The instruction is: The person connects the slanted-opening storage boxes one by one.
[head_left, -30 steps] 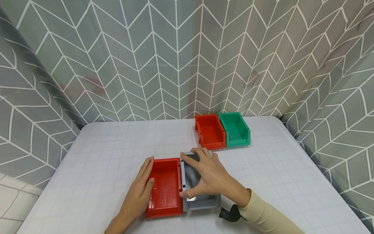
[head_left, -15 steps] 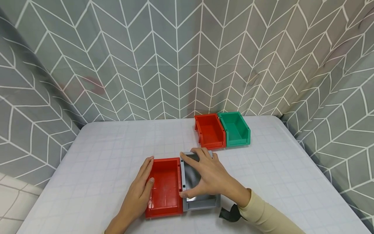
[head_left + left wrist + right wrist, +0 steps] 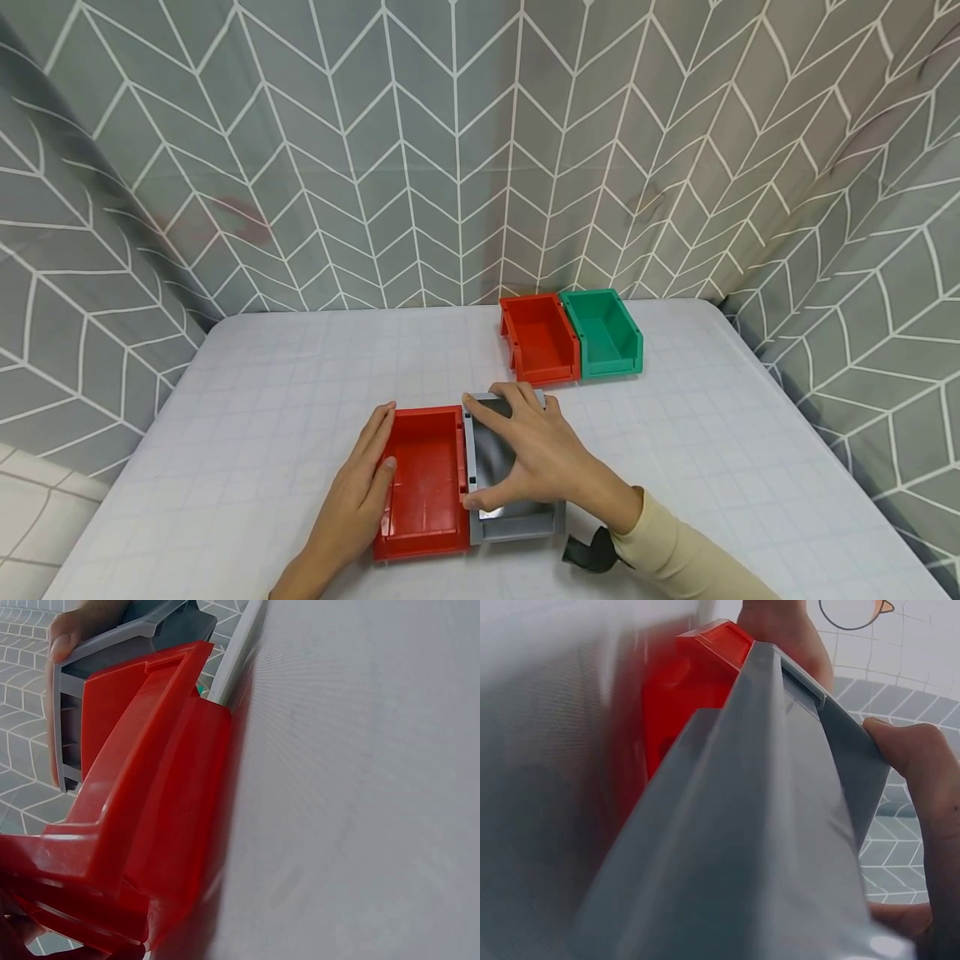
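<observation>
In the head view my left hand (image 3: 348, 492) lies along the left wall of a red plastic storage bin (image 3: 426, 483), fingers straight and thumb at the rim. Right beside that bin stands a grey storage bin (image 3: 517, 525), its side against the red one's right wall. My right hand (image 3: 536, 450) spans the grey bin from above and grips it, thumb and index fingertip on its left rim, other fingers at its far edge. The right wrist view shows the thumb on the grey rim (image 3: 802, 682). My left fingers are mostly hidden in the left wrist view.
Farther back stand another red bin (image 3: 538, 337) and a green bin (image 3: 603, 333), side by side. A black strap (image 3: 592, 550) is at the right wrist. A white cloth (image 3: 300, 367) covers the table, and a patterned grey curtain (image 3: 420, 150) hangs behind it.
</observation>
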Available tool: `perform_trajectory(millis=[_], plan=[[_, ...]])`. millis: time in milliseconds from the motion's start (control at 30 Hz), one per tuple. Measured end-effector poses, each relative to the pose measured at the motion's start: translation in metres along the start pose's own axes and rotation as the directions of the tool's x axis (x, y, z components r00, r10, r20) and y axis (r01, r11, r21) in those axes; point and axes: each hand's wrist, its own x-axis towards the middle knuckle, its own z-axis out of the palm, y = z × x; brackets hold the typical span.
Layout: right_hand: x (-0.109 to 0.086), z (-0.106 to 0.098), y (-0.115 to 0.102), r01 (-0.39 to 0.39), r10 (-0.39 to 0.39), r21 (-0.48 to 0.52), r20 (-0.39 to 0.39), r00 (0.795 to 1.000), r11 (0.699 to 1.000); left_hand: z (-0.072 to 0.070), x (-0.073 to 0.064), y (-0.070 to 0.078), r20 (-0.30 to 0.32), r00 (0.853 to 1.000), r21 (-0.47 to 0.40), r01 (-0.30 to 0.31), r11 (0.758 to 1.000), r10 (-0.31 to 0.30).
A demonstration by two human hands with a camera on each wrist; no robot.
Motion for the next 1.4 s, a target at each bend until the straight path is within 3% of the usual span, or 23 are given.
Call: perform_trajectory(millis=[1200, 1400], plan=[[0.0, 0.019, 0.008, -0.019, 0.015, 0.054, 0.057, 0.998, 0.998, 0.0, 0.0, 0.001, -0.008, 1.0, -0.006, -0.007, 1.0, 0.007], [-0.002, 0.02, 0.009, -0.015, 0.011, 0.048, 0.079, 0.997, 0.999, 0.0, -0.001, 0.001, 0.012, 1.0, -0.004, 0.027, 1.0, -0.027]])
